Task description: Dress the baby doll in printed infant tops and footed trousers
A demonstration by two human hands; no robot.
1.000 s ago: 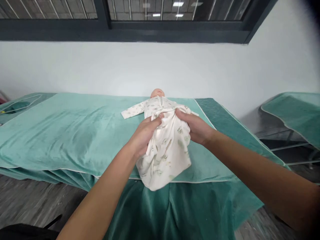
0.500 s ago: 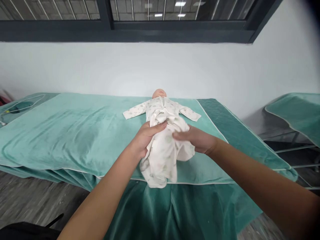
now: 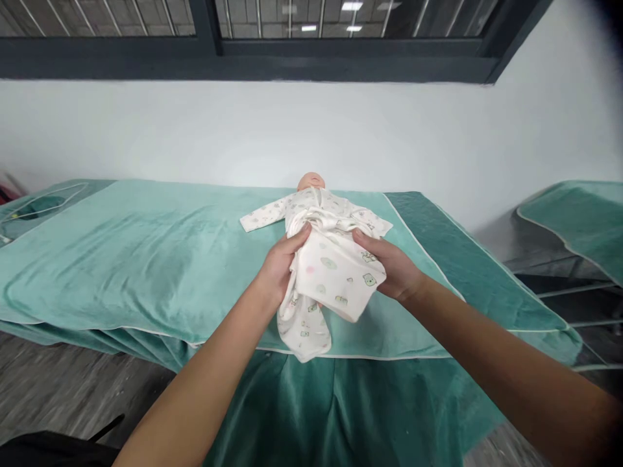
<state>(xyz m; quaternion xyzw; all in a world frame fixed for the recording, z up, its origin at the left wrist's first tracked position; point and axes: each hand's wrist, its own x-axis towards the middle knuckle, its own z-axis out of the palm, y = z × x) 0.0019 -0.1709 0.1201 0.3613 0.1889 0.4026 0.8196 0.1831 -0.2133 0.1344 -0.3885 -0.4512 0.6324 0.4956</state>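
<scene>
A baby doll (image 3: 310,181) lies on its back with its head toward the wall, dressed in a white printed long-sleeved top (image 3: 267,213). Over its lower body I hold white baby pants (image 3: 335,269) with small green animal prints, bunched at the upper edge. My left hand (image 3: 283,258) grips the left side of the cloth, thumb on top. On the opposite side my right hand (image 3: 389,263) pinches the edge, thumb also on top. One leg of the pants hangs toward the bed's front edge. The doll's legs are hidden under the cloth.
The bed has a light green cover (image 3: 121,259) with white piping and a darker green skirt (image 3: 292,408). A white wall (image 3: 195,130) and a dark window frame (image 3: 341,61) stand behind it. Another green-covered bed (image 3: 579,214) is at the right.
My right hand has taken hold of the right edge of the pants and spread it outward, so the printed cloth is now flatter between my hands. The doll stays in place.
</scene>
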